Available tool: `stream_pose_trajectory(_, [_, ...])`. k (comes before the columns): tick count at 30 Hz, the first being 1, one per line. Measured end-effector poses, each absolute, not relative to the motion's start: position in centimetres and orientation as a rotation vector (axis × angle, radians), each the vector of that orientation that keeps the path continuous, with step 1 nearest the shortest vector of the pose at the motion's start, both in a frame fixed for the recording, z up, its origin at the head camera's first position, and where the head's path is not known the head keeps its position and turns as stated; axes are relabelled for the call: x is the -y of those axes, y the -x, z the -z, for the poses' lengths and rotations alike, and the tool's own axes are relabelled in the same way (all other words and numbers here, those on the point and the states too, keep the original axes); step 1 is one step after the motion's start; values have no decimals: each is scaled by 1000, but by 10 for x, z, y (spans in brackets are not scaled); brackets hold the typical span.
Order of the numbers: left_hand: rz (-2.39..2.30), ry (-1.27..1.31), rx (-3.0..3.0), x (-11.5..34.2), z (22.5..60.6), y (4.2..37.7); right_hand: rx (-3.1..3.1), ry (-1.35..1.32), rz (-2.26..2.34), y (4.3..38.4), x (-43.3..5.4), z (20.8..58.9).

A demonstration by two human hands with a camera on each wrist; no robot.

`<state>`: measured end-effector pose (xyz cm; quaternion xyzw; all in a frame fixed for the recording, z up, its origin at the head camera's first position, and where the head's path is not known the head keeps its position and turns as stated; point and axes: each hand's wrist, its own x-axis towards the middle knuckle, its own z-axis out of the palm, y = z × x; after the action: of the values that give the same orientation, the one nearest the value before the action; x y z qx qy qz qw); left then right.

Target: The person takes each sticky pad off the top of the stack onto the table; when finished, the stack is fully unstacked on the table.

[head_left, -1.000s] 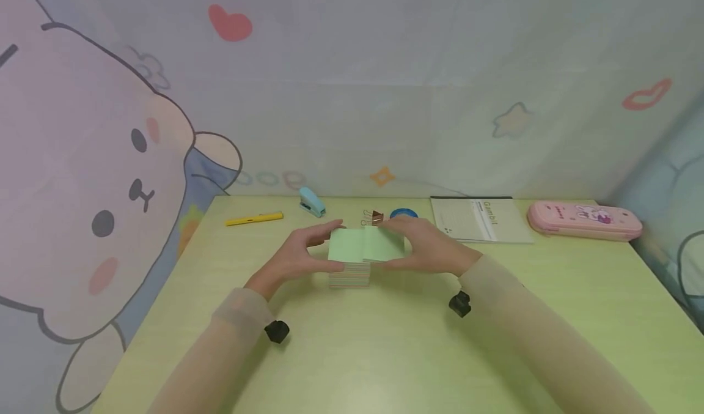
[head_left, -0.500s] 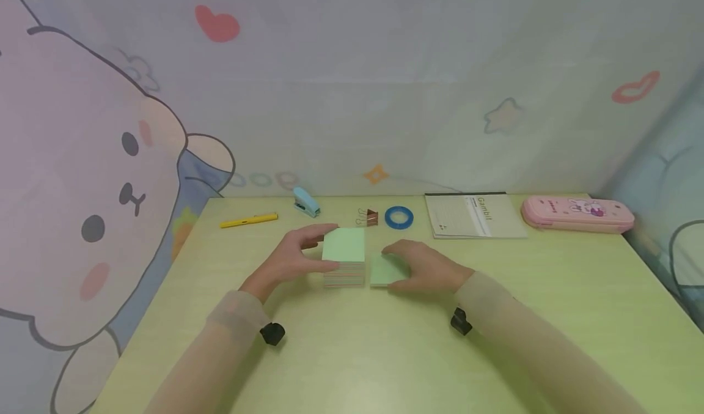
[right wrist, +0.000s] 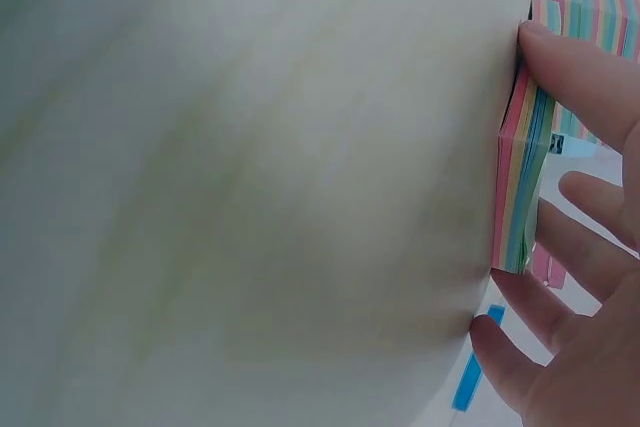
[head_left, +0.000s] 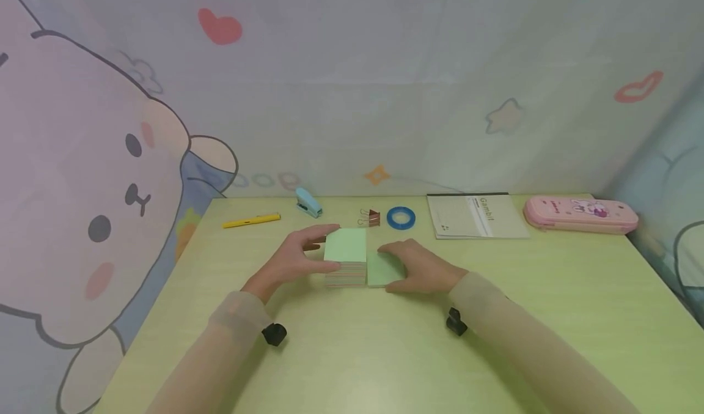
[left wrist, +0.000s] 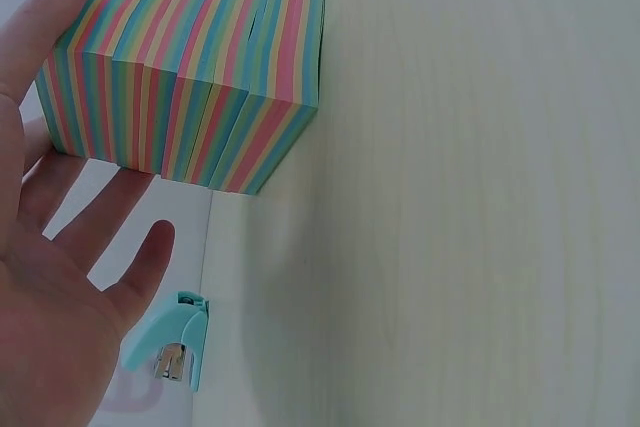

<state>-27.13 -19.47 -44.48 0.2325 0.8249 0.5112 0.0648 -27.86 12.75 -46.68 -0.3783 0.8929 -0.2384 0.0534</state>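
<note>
Thumb and fingers of the left hand (head_left: pixel 289 257) pinch the tall rainbow-striped paper block (head_left: pixel 346 246), presumably to steady it; those of the right hand (head_left: pixel 423 268) pinch the thin green-topped paper pad (head_left: pixel 383 269) by opposite edges, likely for alignment, at the block's three o'clock. A round blue tape roll (head_left: pixel 390 218) lies at two o'clock.

- The left hand (head_left: pixel 290 258) grips the paper stack (head_left: pixel 345 246) from the left, thumb on the near side, fingers on the far side.
- The right hand (head_left: pixel 428 269) holds the thin green pad (head_left: pixel 382 271), which lies on the table (head_left: pixel 352 347) just right of the stack.
- Far left: a yellow pen (head_left: pixel 251 221), then a blue stapler (head_left: pixel 309 203).
- Far middle: a brown clip (head_left: pixel 374 218) beside a blue tape roll (head_left: pixel 412 219).
- Far right: a notebook (head_left: pixel 459 216) and a pink pencil case (head_left: pixel 580 214).
- Behind the table: a printed backdrop (head_left: pixel 341 96).
</note>
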Motion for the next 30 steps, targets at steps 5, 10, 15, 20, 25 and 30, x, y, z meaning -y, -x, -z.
stream_pose_trajectory(5, [-1540,-704,-2492,194,444,271,-2720,1141,714,278,-127,465])
stream_pose_trajectory(10, [-1518,-707,-2502,194,444,272,-2726,1071,727,279,-126,461])
stream_pose_trajectory(15, [-1519,-714,-2488,194,444,272,-2719,1091,919,281,-113,445])
stream_pose_trajectory(20, [-1566,-718,-2430,195,444,271,-2676,1108,979,274,-88,421])
stream_pose_trajectory(25, [-1599,-727,-2406,194,445,272,-2735,1147,860,274,-74,417])
stream_pose_trajectory(30, [-1586,-725,-2417,195,446,273,-2786,1155,788,276,-81,418])
